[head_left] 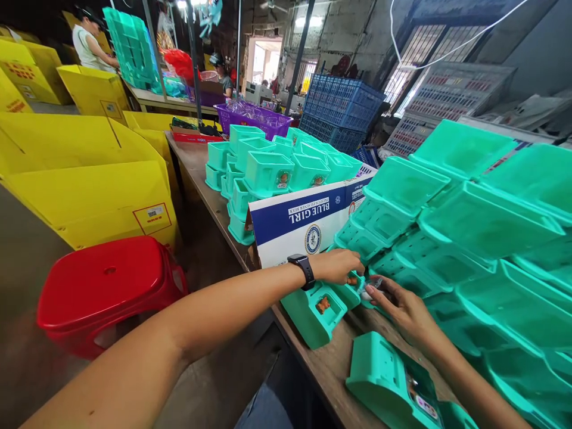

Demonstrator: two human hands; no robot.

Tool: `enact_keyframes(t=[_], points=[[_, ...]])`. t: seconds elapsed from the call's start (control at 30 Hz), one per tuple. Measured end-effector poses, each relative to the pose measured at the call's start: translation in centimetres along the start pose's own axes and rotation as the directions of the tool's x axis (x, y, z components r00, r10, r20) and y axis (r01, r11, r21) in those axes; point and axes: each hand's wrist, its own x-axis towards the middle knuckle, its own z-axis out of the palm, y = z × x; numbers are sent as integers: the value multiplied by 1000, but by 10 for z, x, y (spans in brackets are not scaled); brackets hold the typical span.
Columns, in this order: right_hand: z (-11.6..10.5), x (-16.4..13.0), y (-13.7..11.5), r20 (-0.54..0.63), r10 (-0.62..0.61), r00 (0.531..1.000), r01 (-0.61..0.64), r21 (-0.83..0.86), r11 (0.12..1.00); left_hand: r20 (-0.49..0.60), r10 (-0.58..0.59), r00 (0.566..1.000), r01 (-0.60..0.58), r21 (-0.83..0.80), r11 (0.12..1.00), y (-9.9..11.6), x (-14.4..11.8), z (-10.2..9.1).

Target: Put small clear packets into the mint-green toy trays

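Note:
My left hand, with a dark watch on its wrist, reaches over a green plastic box. Its fingers are bent down and closed beside a small brown figure; their tips are partly hidden. Close by on the right, my right hand pinches a small clear and white plastic piece between thumb and fingers. In front of the hands, another green box lies on the table with a brown bear-like figure in its recess. Nearer to me is a green box with a dark window and a sticker.
Stacked green bins rise along the right. Behind my left hand stands a Blue Girl carton, with more green boxes beyond. A red stool and yellow cartons are on the left. Two people work at the back.

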Motion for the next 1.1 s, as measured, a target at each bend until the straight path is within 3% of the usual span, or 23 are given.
enact_keyframes(t=[0.27, 0.63, 0.9, 1.1], points=[[1, -5, -1, -83, 37, 996, -39, -16, 999, 7, 40, 999, -40, -53, 998, -1, 1, 0], [-3, -2, 1, -18, 68, 998, -68, -29, 997, 27, 79, 996, -76, -95, 993, -3, 5, 3], [-14, 11, -19, 131, -27, 991, 55, -217, 975, 42, 89, 995, -84, -109, 990, -5, 7, 7], [-13, 14, -21, 126, -58, 990, 77, -157, 985, -24, 67, 997, -70, -169, 983, -8, 8, 9]])
